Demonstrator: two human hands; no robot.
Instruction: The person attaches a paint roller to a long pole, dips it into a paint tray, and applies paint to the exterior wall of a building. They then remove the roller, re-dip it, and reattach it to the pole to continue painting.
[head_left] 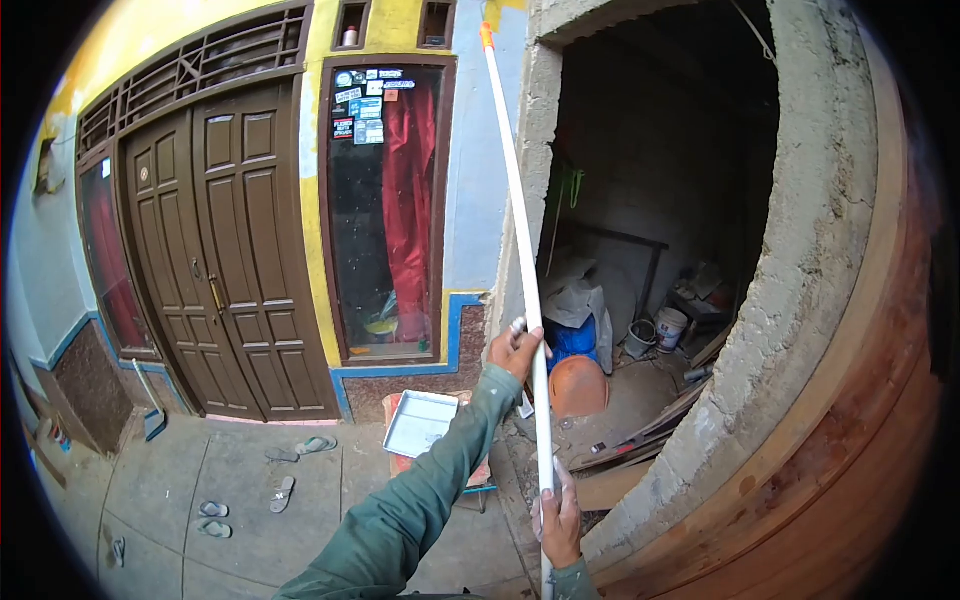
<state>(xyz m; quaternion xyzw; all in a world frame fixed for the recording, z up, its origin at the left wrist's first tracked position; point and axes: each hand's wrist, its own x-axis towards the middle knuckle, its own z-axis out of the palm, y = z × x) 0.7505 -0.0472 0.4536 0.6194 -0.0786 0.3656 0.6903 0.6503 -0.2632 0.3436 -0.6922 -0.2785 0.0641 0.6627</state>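
A long white pole (527,255) runs almost upright past the front of the wall. Its orange end (487,36) is up by a yellow patch at the wall's top; whatever the tip carries is too small to make out. My left hand (516,352) is closed around the pole near its middle. Lower down, my right hand (560,525) grips it close to the bottom of the view, one finger partly extended. Beside my left forearm lies a white paint tray (408,424), resting on a low reddish support.
A brown double door (225,260) and a window (365,230) with a red curtain are left. On the right, a rough concrete opening (541,100) shows buckets (670,328) and an orange rounded object (578,387). Several sandals (284,494) and a dustpan (154,424) lie on the floor.
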